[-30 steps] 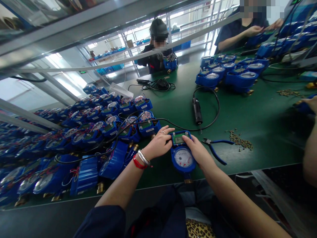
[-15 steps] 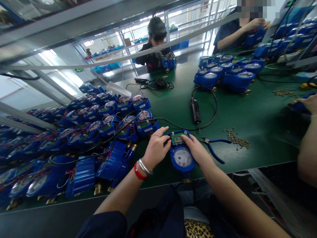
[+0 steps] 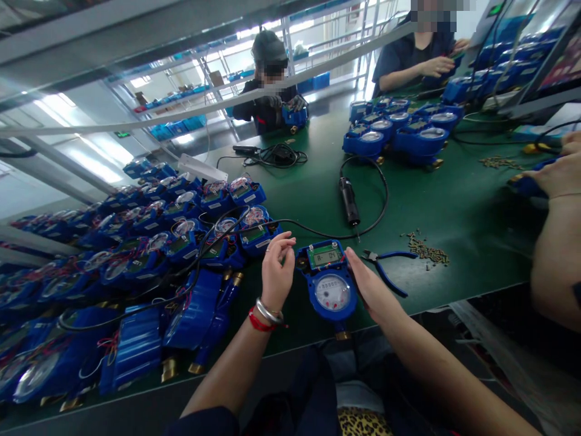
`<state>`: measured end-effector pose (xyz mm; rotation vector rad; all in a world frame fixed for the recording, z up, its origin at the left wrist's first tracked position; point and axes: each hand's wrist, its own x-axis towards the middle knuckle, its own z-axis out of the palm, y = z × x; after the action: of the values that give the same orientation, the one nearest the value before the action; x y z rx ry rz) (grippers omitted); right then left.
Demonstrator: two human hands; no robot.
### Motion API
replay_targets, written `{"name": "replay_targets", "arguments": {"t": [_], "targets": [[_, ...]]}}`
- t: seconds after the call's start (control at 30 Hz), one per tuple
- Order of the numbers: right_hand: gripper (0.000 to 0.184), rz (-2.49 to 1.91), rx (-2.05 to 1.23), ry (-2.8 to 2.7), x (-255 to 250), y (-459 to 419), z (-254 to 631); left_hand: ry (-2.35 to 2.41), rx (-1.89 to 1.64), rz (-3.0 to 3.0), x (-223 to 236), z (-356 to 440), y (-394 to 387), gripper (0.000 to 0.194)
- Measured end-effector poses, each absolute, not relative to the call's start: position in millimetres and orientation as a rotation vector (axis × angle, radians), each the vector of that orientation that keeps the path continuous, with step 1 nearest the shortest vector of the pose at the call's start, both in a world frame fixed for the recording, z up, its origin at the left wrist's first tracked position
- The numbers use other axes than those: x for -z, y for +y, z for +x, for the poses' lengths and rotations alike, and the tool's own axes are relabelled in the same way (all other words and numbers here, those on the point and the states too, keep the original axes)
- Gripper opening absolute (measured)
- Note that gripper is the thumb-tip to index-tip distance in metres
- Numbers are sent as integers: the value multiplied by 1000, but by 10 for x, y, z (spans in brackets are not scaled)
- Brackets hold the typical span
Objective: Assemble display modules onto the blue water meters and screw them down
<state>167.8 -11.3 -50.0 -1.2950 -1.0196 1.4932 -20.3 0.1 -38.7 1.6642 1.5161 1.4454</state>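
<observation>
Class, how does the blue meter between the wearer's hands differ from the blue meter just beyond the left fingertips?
Wires: the near blue, round-bottomed meter has no wires over its white dial; the far blue, boxy meter has reddish wires on top.
Pose: the near meter's dial lies nearer the camera than its display; the far meter's wires lie beyond its green board.
Both have blue housings.

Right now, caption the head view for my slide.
Left hand and right hand flank a blue meter, pliers and screws nearby.
</observation>
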Motion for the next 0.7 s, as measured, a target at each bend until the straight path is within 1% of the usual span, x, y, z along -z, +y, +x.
{"name": "replay_targets", "arguments": {"t": [0.13,0.3,0.37,0.43,0.57,0.7], "targets": [[62,-1342,-1591,-981,585,-264,1792,1525,-1571,1740,417,-240,66,16],[68,-1470,-1574,-1102,524,-391,1858,1527,-1586,1830,499,-271,87,19],[68,-1467,-1612,-1106,509,-404,1847,1540,-1586,1838,526,-286,79,19],[60,-1387,-1697,-1074,506,-402,1827,1550,-1573,1830,542,-300,67,19],[39,-1188,-1918,-890,479,-371,1792,1565,-1545,1826,544,-313,41,19],[28,-1176,-1953,-700,408,-337,1769,1556,-1537,1838,524,-306,26,18]]}}
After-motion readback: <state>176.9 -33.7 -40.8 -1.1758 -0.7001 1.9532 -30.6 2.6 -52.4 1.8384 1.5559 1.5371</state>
